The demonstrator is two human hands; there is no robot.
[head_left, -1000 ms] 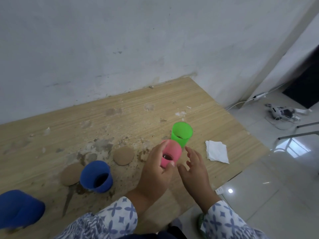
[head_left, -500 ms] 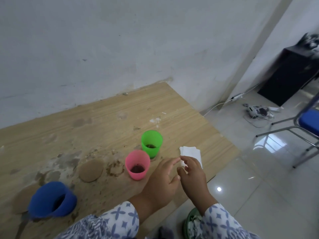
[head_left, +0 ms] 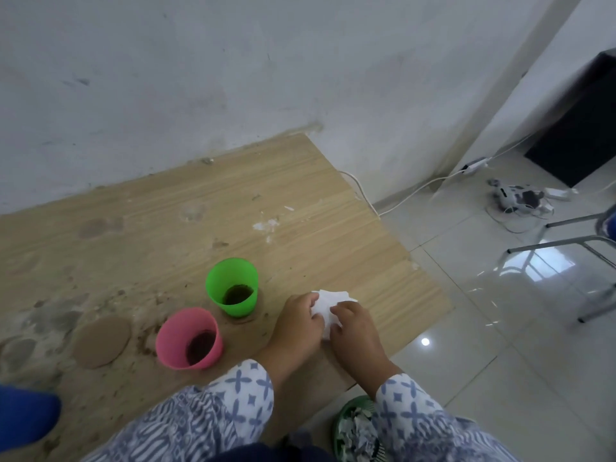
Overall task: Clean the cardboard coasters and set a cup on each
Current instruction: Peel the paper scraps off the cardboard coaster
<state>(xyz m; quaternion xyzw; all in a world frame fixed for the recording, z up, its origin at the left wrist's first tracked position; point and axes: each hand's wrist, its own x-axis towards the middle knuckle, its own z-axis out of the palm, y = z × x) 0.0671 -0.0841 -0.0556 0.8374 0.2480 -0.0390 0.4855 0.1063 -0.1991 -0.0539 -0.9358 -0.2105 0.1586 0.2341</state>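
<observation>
Head view looks down on a wooden surface [head_left: 233,201] that stands against a pale wall [head_left: 200,78]. A person's two hands meet near the right edge of the surface. The left grip [head_left: 296,323] and the right grip [head_left: 353,328] both pinch one crumpled white tissue [head_left: 328,303], which sits between them.

A green cup [head_left: 233,286] stands upright just to the left of the left grip, a bit closer to the wall. It sits on a round brown coaster [head_left: 245,319], and only the coaster's rim peeks out. Something dark lies at the bottom of this cup.

A pink cup [head_left: 190,338] stands upright near the green cup, closer to the near edge. It has something dark inside too. It is not possible to tell if a coaster lies under it.

A bare cardboard coaster [head_left: 101,341] lies flat to the left of the pink cup, not touching it. Brown dirt [head_left: 145,343] is scattered between them.

A blue cup [head_left: 23,418] shows at the near left corner, cut off by the picture's edge. On the floor below the near edge, a green basket [head_left: 338,425] holds paper scraps.
</observation>
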